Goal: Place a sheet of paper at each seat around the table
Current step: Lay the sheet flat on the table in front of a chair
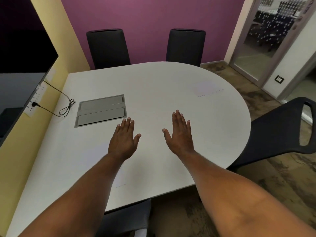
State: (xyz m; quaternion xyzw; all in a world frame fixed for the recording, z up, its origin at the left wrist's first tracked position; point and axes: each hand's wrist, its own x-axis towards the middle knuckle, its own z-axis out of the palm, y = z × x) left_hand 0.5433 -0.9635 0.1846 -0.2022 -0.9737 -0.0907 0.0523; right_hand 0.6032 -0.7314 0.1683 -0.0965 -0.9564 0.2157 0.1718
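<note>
Both bare hands, left point(124, 139) and right point(179, 134), were held flat, apart and empty over the white rounded table point(153, 86), where faint white paper sheets were seen at two o'clock point(207, 88) and seven o'clock point(119, 177), the two far black chairs point(107, 47) seemingly unserved.

Wall: a purple panel point(153, 23) stands at the back, with a yellow panel point(56, 53) to its left.
Screen: a dark monitor point(20, 53) fills the left edge.
Socket strip: a white outlet panel point(35, 100) sits on the yellow wall, one black plug in it.
Cable: a black cord point(66, 106) runs from the plug and ends in a loose coil.
Door: a glass door point(266, 40) at the right, apparently ajar.
Wall switch: a small dark plate point(279, 79) low beside the door.
Floor: mottled brown flooring point(273, 177).
</note>
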